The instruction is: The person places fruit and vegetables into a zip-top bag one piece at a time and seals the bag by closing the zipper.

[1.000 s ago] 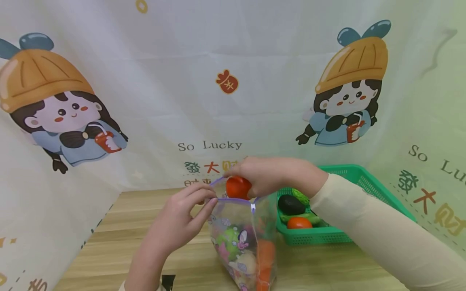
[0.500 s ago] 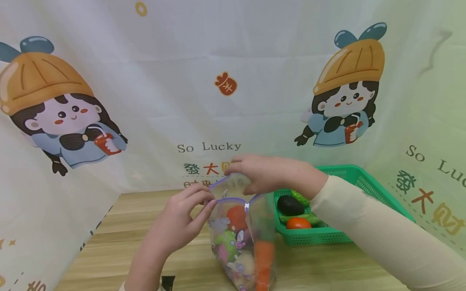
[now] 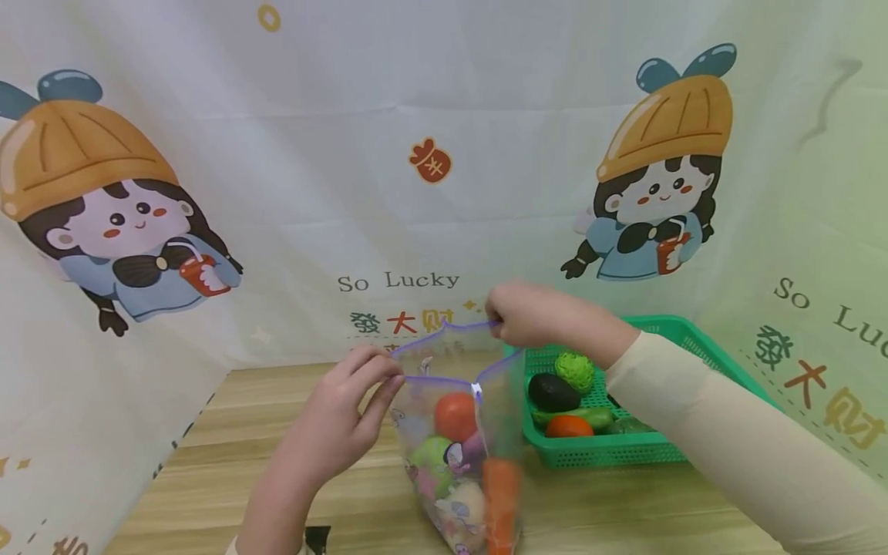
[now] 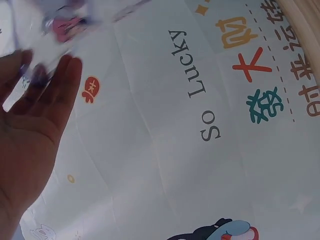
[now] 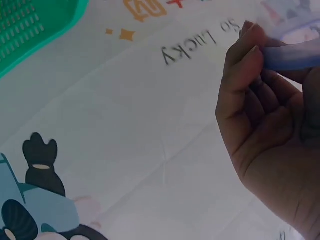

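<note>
A see-through zip bag [image 3: 437, 379] with a purple seal and printed pictures stands on the table, its mouth spread wide. My left hand [image 3: 340, 408] pinches the left side of the rim between thumb and fingers. At the back right of the mouth, my right hand [image 3: 534, 314] grips the purple edge, also seen in the right wrist view as a bluish strip [image 5: 290, 56] between thumb and finger. Through the film show a red tomato [image 3: 455, 416] on top, a green piece [image 3: 432, 455], a pale roundish piece [image 3: 466, 502] and an orange carrot [image 3: 501, 501] upright at the right.
Right of the bag stands a green plastic basket [image 3: 624, 450] with a dark avocado-like piece [image 3: 553, 391], a bumpy green ball [image 3: 574, 371], another tomato [image 3: 569, 426] and a long green vegetable [image 3: 600, 418]. A printed cloth [image 3: 305, 193] hangs behind the wooden table [image 3: 229, 455].
The tomato, held over the mouth by my right hand, has dropped into the bag. My right hand then moved right and took hold of the rim, drawing the mouth wider. My left hand stayed nearly in place.
</note>
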`<state>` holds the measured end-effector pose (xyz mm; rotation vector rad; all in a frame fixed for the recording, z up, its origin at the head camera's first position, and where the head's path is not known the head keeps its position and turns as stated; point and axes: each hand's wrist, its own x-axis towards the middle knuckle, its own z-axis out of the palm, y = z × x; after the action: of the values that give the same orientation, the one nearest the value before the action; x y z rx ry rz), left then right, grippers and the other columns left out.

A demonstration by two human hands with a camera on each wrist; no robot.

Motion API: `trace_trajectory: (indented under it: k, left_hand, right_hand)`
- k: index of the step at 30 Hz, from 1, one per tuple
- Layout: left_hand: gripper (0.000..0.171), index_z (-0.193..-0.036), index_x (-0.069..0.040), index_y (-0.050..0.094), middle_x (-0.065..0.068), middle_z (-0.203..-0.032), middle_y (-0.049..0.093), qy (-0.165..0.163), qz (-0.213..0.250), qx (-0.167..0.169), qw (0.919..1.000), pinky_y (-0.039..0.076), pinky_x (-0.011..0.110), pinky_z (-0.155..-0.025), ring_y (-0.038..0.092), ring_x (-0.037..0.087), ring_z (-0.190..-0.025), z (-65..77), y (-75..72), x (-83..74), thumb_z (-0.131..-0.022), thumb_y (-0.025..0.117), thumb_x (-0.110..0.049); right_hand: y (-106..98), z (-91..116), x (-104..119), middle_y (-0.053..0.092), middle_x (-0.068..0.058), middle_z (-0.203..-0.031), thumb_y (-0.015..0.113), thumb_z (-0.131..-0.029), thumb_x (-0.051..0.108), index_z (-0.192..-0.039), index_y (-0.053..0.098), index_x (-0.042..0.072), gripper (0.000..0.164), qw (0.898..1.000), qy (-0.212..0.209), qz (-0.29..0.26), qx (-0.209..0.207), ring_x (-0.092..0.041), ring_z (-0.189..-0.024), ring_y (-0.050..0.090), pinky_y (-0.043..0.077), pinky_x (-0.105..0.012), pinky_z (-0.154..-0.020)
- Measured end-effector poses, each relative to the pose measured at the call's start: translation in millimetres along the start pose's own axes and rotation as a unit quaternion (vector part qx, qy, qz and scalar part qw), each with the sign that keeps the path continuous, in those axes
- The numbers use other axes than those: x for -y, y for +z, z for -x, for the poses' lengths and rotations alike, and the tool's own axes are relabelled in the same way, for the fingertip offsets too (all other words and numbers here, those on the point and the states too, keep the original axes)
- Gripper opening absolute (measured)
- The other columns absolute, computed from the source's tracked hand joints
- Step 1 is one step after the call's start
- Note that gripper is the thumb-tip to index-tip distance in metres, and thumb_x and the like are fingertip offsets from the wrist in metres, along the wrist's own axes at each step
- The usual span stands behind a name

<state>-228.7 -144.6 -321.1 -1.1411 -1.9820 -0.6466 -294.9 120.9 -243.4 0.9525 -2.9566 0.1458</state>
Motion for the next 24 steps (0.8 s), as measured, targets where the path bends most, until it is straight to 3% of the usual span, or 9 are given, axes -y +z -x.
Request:
trace_trajectory:
  k: [4, 10, 17, 24]
  left_hand:
    - [0.009, -0.099, -0.007, 0.061, 0.001, -0.099, 0.051, 0.011, 0.000, -0.035, 0.9993, 0.042, 0.020, -0.066, 0.046, 0.008, -0.081, -3.3, 1.7, -0.9, -0.099, 0.052, -0.010]
    - [0.008, -0.100, -0.011, 0.063, -0.002, -0.101, 0.050, -0.008, -0.011, -0.001, 0.9999, 0.045, 0.024, -0.063, 0.045, 0.007, -0.082, -0.3, 6.0, -3.1, -0.094, 0.059, -0.007]
    - [0.006, -0.099, -0.012, 0.065, -0.004, -0.103, 0.052, -0.033, -0.015, 0.028, 0.9990, 0.048, 0.027, -0.064, 0.049, 0.008, -0.082, 3.3, 4.6, -1.0, -0.094, 0.061, -0.012]
    - [0.007, -0.100, -0.013, 0.065, -0.004, -0.103, 0.050, -0.045, -0.015, 0.058, 0.9972, 0.048, 0.026, -0.065, 0.048, 0.006, -0.078, 2.0, 4.6, -2.2, -0.095, 0.060, -0.015]
  right_hand:
    - [-9, 5, -4, 0.058, 0.000, -0.071, 0.061, -0.092, 0.009, -0.077, 0.065, 0.012, 0.015, 0.999, 0.005, -0.013, -0.048, -0.017, -0.063, 0.050, 0.044, -0.028, -0.058]
    - [-1, 3, -3, 0.062, 0.002, -0.071, 0.064, -0.089, 0.009, -0.078, 0.069, 0.011, 0.012, 0.998, -0.040, -0.007, -0.050, -0.015, -0.064, 0.053, 0.048, -0.028, -0.061]
    - [5, 7, -12, 0.064, 0.005, -0.074, 0.063, -0.092, 0.018, -0.085, 0.071, 0.015, 0.012, 0.993, -0.038, -0.066, -0.088, -0.011, -0.065, 0.056, 0.051, -0.029, -0.063]
    - [-5, 10, -27, 0.059, 0.007, -0.067, 0.056, -0.095, 0.024, -0.084, 0.068, 0.021, 0.017, 0.993, -0.009, -0.006, -0.119, -0.012, -0.060, 0.052, 0.043, -0.029, -0.053]
